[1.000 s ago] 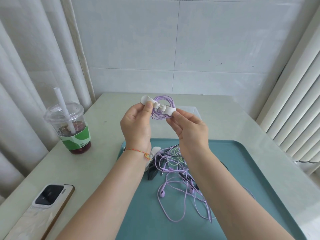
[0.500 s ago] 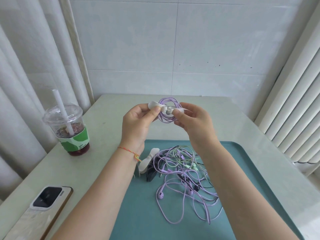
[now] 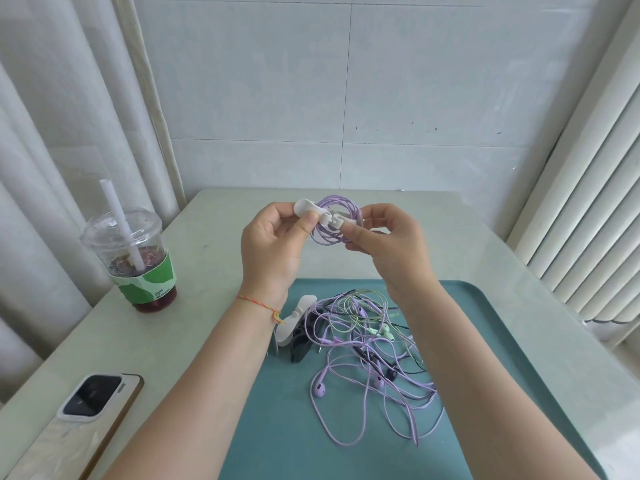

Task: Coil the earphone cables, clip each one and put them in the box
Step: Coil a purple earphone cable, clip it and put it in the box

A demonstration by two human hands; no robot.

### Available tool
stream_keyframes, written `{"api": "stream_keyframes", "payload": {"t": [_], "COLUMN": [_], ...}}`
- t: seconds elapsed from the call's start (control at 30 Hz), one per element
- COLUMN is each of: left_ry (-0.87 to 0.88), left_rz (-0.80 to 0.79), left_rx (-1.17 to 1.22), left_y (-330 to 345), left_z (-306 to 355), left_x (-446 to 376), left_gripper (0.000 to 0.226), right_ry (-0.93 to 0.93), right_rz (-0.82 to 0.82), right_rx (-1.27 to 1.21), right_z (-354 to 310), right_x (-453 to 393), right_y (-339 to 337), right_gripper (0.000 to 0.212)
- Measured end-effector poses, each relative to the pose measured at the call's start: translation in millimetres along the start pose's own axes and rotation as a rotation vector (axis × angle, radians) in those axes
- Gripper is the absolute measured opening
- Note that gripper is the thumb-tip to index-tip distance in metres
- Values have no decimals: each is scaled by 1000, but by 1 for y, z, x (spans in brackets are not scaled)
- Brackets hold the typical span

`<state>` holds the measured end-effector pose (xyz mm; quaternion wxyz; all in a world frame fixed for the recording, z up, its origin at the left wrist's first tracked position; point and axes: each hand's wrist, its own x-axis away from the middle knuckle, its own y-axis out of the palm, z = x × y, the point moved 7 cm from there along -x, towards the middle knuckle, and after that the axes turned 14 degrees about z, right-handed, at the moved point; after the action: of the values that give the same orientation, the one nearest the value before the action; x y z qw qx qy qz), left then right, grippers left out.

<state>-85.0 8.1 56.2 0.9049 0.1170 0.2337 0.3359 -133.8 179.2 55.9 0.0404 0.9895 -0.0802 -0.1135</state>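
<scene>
Above the tabletop (image 3: 214, 244), both hands pinch the white clip (image 3: 320, 214) around the limp, springy purple coil (image 3: 341, 220); best held at the clip.

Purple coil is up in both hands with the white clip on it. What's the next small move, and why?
Probably press the white clip shut over the purple coil. The left hand pinches one end, the right hand the other, and the strands sit in the clip. Whether it has latched cannot be told.
</scene>
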Motion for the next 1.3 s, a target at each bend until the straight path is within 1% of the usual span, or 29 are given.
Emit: {"api": "stream_keyframes", "payload": {"t": [0.13, 0.23, 0.33, 0.4, 0.5, 0.63, 0.7, 0.77, 0.83, 0.97, 1.07, 1.2, 1.3], "left_ry": [1, -12, -56, -86, -107, -118, -117, -116, -127, -148, -148, -252, -316], "left_rz": [24, 31, 16, -9, -30, -7, -1, -12, -20, -27, -25, 19, 22], "left_rx": [16, 25, 48, 76, 88, 91, 88, 79, 83, 135, 165, 260, 305], "left_y": [1, 0, -2, -3, -4, -5, -4, -3, -2, 0, 1, 2, 4], "left_z": [0, 0, -1, -2, -4, -8, -10, -10, -10, -9, -9, -12, -14], "left_x": [2, 1, -4, -6, -8, -7, -7, -6, -6, -4, -3, -2, 0], "left_gripper": [6, 8, 6, 7, 16, 23, 19, 16, 18, 19, 12, 7, 9], "right_ry": [54, 172, 247, 292, 323, 247, 195, 186, 226, 348, 403, 445, 456], "right_rz": [-44, -188, -277, -286, -280, -236, -238, -233, -216, -202, -219, -255, -298], "right_rx": [-61, -164, -260, -330, -384, -342, -320, -334, -385, -522, -589, -644, -614], "right_z": [5, 8, 7, 8, 9, 7, 5, 6, 8, 12, 14, 14, 18], "right_x": [0, 4, 5, 4, 5, 4, 4, 5, 5, 4, 7, 12, 19], "right_y": [2, 9, 10, 9, 10, 10, 10, 10, 10, 9, 13, 21, 29], "right_gripper": [23, 19, 7, 10, 17, 14, 12, 15, 15, 7, 11, 12, 8]}}
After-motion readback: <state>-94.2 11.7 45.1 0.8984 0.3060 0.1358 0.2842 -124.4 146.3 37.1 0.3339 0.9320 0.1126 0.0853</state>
